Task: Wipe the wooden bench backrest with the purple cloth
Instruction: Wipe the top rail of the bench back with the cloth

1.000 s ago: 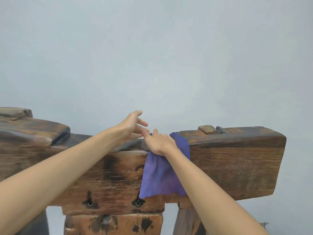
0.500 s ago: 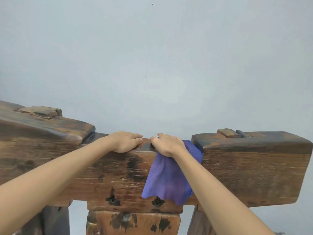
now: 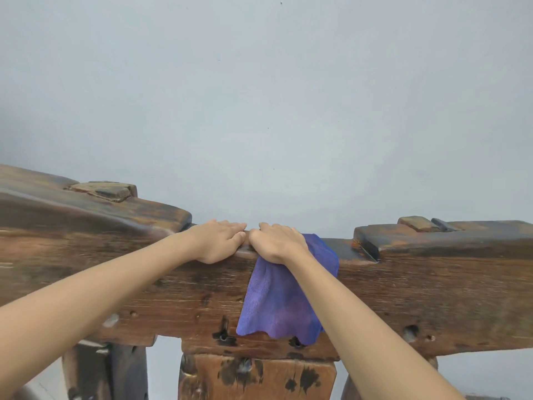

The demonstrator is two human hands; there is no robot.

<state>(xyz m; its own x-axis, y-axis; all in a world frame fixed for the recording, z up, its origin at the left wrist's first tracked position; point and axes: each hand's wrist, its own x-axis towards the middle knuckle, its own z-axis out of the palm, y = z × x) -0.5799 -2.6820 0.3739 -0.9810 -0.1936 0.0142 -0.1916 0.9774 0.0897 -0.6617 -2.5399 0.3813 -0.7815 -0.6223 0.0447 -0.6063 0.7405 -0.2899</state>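
The wooden bench backrest [image 3: 418, 290] is a thick, dark, worn beam across the lower half of the view. The purple cloth [image 3: 277, 307] is draped over its top edge at the middle and hangs down the front face. My right hand [image 3: 278, 241] lies on top of the cloth, fingers curled over the rail, pressing the cloth to the wood. My left hand [image 3: 219, 241] rests palm down on the bare rail just left of it, fingertips almost touching the right hand.
A plain pale grey wall [image 3: 259, 111] fills the background. Raised wooden blocks sit on the rail at the left [image 3: 103, 190] and right [image 3: 418, 223]. Wooden uprights [image 3: 256, 376] support the beam from below.
My left hand came down from the air onto the rail beside the right hand. The view has shifted closer, and the right hand stays on the cloth.
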